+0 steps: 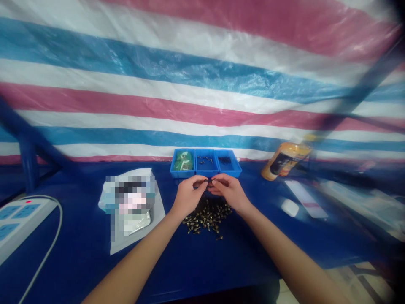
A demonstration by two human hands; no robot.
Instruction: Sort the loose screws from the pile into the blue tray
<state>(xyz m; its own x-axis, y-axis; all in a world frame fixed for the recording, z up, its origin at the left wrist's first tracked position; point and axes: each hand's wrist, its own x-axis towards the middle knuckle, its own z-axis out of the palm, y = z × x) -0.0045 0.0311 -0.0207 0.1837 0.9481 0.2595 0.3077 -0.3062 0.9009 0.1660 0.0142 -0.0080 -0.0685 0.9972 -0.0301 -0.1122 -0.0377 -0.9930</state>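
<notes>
The fingertips (pixel 201 180) of the left hand (pixel 189 196) and the fingertips (pixel 217 179) of the right hand (pixel 228 191) come together in a narrow pinch near the middle of the blue table (pixel 196 270), with almost no gap left between the two hands. Between them sits a small dark fastener (pixel 209 180), too small to make out in detail, held just in front of the near edge of the middle blue plastic bin (pixel 202 174). Neither hand's fingers are spread wide; each thumb and forefinger stays closed down on that one piece. Directly below the wrists, a loose pile of small brass-and-black fasteners (pixel 207 217) lies on the table, nearly touching the heel of the right hand. Three blue bins stand side by side along the far edge of the table: the left bin (pixel 182 164) holds green and white pieces, the middle one a few small fasteners, and the right bin (pixel 225 164) a dark cluster of parts. To the left of the hands lies a pixelated package (pixel 128 207) on a white sheet (pixel 155 219), and to the right a white computer mouse (pixel 289 207) and an orange can (pixel 284 161) lying on its side.
</notes>
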